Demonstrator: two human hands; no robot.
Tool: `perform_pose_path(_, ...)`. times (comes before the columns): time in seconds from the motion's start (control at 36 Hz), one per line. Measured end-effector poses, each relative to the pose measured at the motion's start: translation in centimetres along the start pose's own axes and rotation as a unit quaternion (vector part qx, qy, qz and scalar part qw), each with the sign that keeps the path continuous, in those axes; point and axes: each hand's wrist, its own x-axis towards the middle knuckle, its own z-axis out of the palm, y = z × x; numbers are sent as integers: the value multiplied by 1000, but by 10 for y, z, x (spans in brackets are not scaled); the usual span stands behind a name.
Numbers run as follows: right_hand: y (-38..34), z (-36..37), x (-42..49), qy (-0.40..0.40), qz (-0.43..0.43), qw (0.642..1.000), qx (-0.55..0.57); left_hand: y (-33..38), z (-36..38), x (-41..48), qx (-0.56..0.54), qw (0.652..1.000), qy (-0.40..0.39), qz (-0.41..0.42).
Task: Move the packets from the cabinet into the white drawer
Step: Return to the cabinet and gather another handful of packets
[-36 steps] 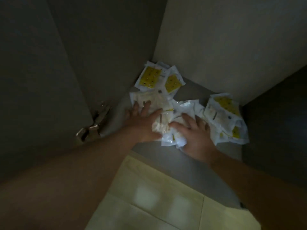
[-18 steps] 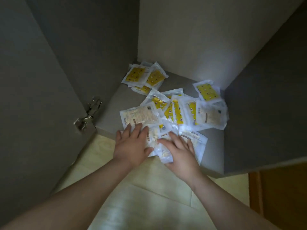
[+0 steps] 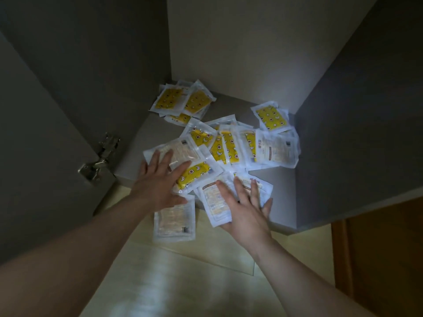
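Both hands are pressing flat on the front of the pile, at centre frame. The left hand [image 3: 160, 181] is lying with fingers spread across a pale packet [image 3: 180, 152] and a yellow packet [image 3: 194, 175]. The right hand [image 3: 246, 207] is lying with fingers straight and spread on a second pale packet [image 3: 215, 202], which is overhanging the front edge. Neither hand is pinching anything.

The packets [image 3: 231, 145] are lying scattered and overlapping on the grey cabinet shelf [image 3: 283, 197]. A small stack [image 3: 183, 101] is sitting in the rear left corner and a lone packet [image 3: 272, 115] near the right wall. A low packet [image 3: 175, 223] is showing below the shelf edge, over the tiled floor [image 3: 183, 282]; what is supporting it cannot be told. A metal hinge [image 3: 100, 156] is showing at left on the open door [image 3: 45, 133].
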Motion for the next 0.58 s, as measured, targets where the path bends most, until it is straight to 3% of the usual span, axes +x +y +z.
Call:
perform_pose_path(0.22,9,2,-11,6,-34,999,-17,4,16,-16,95,984,144,32)
perform_pose_path(0.39,13,3,-17,23,-48,998,12,0,27,-30,63,955,281,65)
perform_pose_path(0.47,13,3,-19,28,-47,998,36,9,31,-32,47,958,276,66)
perform_pose_path(0.58,6,1,-22,21,-40,997,55,25,30,-33,22,975,210,66)
